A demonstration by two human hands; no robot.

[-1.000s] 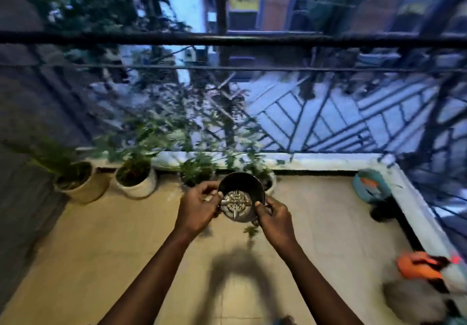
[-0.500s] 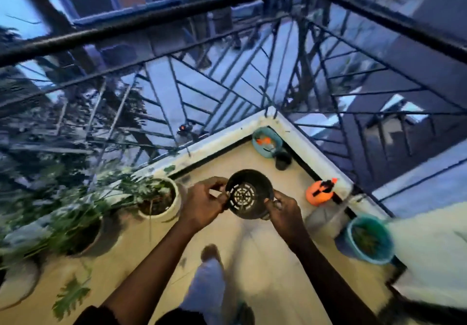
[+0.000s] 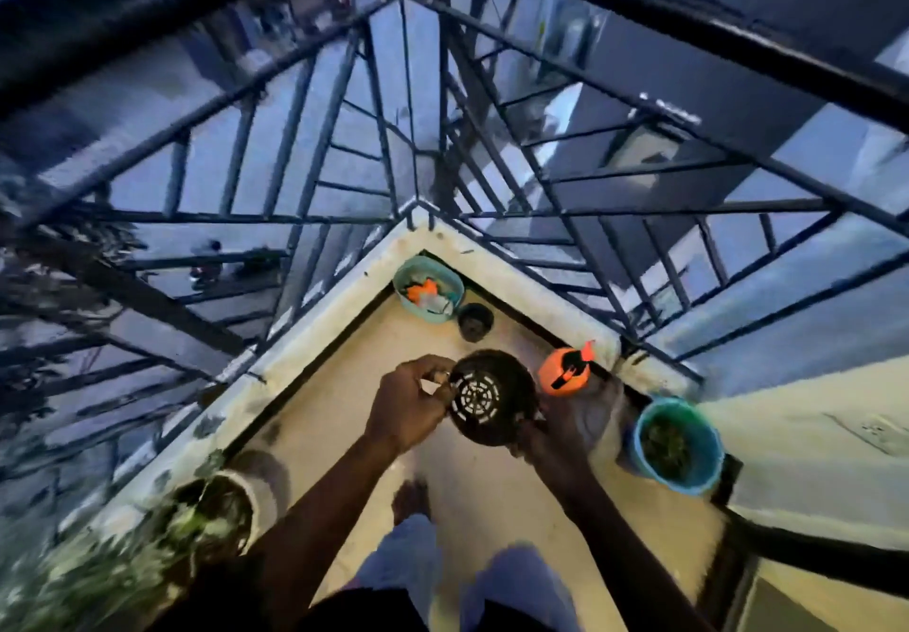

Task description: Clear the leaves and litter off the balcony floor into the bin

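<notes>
At the balcony corner: a teal basket (image 3: 451, 281) with orange and white scraps in it sits on the floor (image 3: 339, 439) right against the pale ledge (image 3: 315, 331); a small black cup (image 3: 474, 321) stands just beside it.
Black pot (image 3: 492, 405): held up over the floor between both hands, tipped so its slotted, round base faces the camera.
Left hand (image 3: 410, 407): fingers curled on the pot's left edge, thumb and fingertips closed at the rim.
Right hand (image 3: 553, 434): blurred, wrapped around the pot's lower right side, fingers curled under it.
Bucket (image 3: 639, 439): teal, on the floor by the right wall, just to the right of the right hand; dark green leafy matter lies inside.
Spray bottle (image 3: 563, 370): orange with a black top, against the ledge between the small cup and the bucket.
Plant (image 3: 216, 518): leafy, in a white pot at the lower left, beside the ledge.
Railing (image 3: 344, 149): dark metal bars meeting above the corner.
Legs (image 3: 408, 562): pale trousers and one bare foot, below the arms.
</notes>
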